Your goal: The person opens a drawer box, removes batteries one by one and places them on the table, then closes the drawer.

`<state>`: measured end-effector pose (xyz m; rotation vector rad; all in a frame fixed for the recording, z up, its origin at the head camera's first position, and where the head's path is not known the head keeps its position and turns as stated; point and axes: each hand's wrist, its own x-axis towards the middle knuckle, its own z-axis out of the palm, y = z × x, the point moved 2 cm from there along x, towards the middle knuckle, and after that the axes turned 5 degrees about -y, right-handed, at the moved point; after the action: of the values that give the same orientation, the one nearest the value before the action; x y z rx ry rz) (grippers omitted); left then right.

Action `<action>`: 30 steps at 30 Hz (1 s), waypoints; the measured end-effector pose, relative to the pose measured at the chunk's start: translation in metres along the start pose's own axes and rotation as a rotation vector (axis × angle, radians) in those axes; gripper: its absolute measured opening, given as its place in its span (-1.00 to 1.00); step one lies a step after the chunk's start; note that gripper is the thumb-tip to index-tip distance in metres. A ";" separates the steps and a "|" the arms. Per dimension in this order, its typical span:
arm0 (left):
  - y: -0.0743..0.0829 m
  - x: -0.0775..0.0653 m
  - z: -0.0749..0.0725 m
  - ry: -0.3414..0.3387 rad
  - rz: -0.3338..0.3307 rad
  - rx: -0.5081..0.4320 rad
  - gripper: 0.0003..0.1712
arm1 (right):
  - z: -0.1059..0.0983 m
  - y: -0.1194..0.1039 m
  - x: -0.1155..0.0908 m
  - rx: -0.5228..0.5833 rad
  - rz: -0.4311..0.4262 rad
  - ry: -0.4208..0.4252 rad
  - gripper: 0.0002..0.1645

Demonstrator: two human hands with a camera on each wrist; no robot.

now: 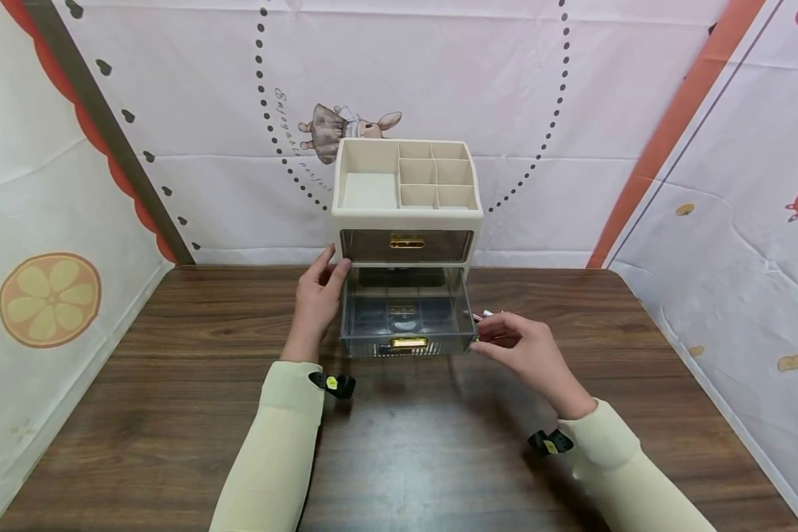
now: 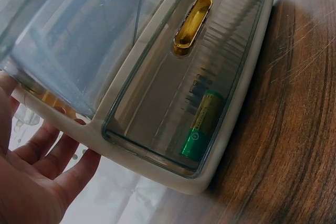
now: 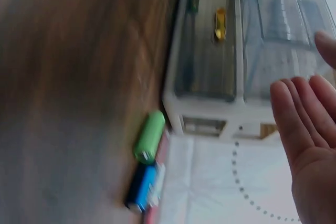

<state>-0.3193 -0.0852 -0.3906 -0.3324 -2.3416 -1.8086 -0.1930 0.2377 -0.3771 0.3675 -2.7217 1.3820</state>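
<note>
A cream desktop organizer [image 1: 407, 219] stands at the back of the table, its clear middle drawer [image 1: 372, 346] pulled out towards me. My left hand [image 1: 317, 303] rests its fingers against the organizer's left side, thumb by the front edge. Near the drawer's front right corner is my right hand [image 1: 525, 343]; in the right wrist view its fingers are extended with nothing in them. A green and gold battery [image 2: 202, 124] shows behind the lowest drawer's clear front. Beside the organizer's right side lie a green battery [image 3: 149, 137] and a blue battery [image 3: 142, 187].
Above the pulled-out drawer is a shut top drawer [image 1: 366, 246] with a gold handle. An open tray [image 1: 370, 191] with several compartments tops the organizer. Patterned cloth [image 1: 505, 89] hangs behind and along both sides of the brown wooden table [image 1: 173, 414].
</note>
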 end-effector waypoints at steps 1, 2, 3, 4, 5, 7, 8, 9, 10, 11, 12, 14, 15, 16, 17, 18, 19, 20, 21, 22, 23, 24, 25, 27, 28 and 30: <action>0.000 0.000 0.000 0.000 0.000 -0.001 -0.29 | 0.003 -0.001 -0.001 0.016 0.003 0.016 -0.64; 0.000 0.000 0.000 -0.002 -0.002 0.000 -0.30 | 0.006 -0.002 -0.001 0.028 0.001 0.033 -0.66; -0.001 0.000 0.000 -0.004 -0.003 -0.002 -0.30 | 0.009 -0.003 -0.001 0.040 -0.002 0.049 -0.68; -0.001 0.000 0.000 -0.005 -0.004 -0.005 -0.31 | 0.011 -0.003 -0.001 0.051 -0.008 0.064 -0.70; -0.001 0.000 0.000 -0.005 -0.005 -0.008 -0.31 | 0.014 -0.004 -0.001 0.056 -0.017 0.079 -0.72; -0.001 0.000 0.000 -0.006 -0.006 -0.010 -0.32 | 0.017 -0.004 -0.001 0.070 -0.032 0.105 -0.74; -0.001 0.000 0.000 -0.007 -0.007 -0.008 -0.32 | 0.018 -0.004 -0.001 0.078 -0.037 0.115 -0.75; -0.001 0.001 0.000 -0.007 -0.007 -0.006 -0.32 | 0.019 -0.004 -0.001 0.086 -0.039 0.126 -0.75; -0.001 0.001 0.000 -0.007 -0.005 -0.004 -0.31 | 0.020 -0.004 -0.001 0.091 -0.041 0.135 -0.76; 0.000 0.001 0.000 -0.007 -0.005 -0.001 -0.31 | 0.021 -0.005 -0.002 0.091 -0.043 0.143 -0.76; 0.000 0.001 0.000 -0.006 -0.003 0.001 -0.30 | 0.021 -0.005 -0.002 0.092 -0.044 0.149 -0.77; 0.000 0.001 0.000 -0.009 -0.003 0.007 -0.28 | 0.021 -0.005 -0.002 0.092 -0.055 0.160 -0.79; 0.000 0.001 0.000 -0.009 -0.002 0.006 -0.27 | 0.021 -0.005 -0.002 0.094 -0.063 0.166 -0.79; 0.000 0.000 0.000 -0.009 -0.003 0.004 -0.27 | 0.021 -0.006 -0.002 0.093 -0.072 0.172 -0.80; 0.001 0.000 0.000 -0.009 -0.005 0.004 -0.27 | 0.021 -0.006 -0.002 0.092 -0.081 0.179 -0.82; 0.001 0.000 0.000 -0.009 -0.006 0.004 -0.27 | 0.021 -0.006 -0.002 0.091 -0.089 0.183 -0.82; 0.001 0.000 0.000 -0.010 -0.008 0.004 -0.26 | 0.021 -0.006 -0.002 0.090 -0.095 0.188 -0.83; 0.001 0.000 0.000 -0.009 -0.008 0.004 -0.26 | 0.021 -0.006 -0.001 0.088 -0.099 0.191 -0.83; 0.001 0.000 -0.001 -0.007 -0.010 0.004 -0.26 | 0.021 -0.006 -0.001 0.086 -0.102 0.193 -0.83; 0.001 0.000 -0.001 -0.006 -0.010 0.004 -0.26 | 0.021 -0.006 -0.001 0.081 -0.103 0.193 -0.83; 0.001 0.000 -0.001 -0.006 -0.010 0.005 -0.26 | 0.021 -0.005 -0.001 0.079 -0.102 0.191 -0.83; 0.001 0.000 -0.001 -0.006 -0.010 0.005 -0.26 | 0.021 -0.005 -0.001 0.076 -0.101 0.187 -0.82; 0.001 0.000 -0.001 -0.006 -0.011 0.005 -0.25 | 0.021 -0.005 -0.001 0.075 -0.099 0.182 -0.82; 0.001 0.001 -0.001 -0.008 -0.013 0.009 -0.26 | 0.021 -0.004 -0.001 0.070 -0.096 0.174 -0.81; 0.001 0.001 -0.001 -0.009 -0.013 0.011 -0.26 | 0.021 -0.004 -0.001 0.067 -0.096 0.169 -0.81; 0.000 0.001 -0.001 -0.012 -0.013 0.011 -0.26 | 0.019 -0.005 -0.001 0.062 -0.101 0.175 -0.82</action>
<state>-0.3204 -0.0861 -0.3897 -0.3283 -2.3660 -1.8033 -0.1904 0.2195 -0.3848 0.3647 -2.4907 1.4031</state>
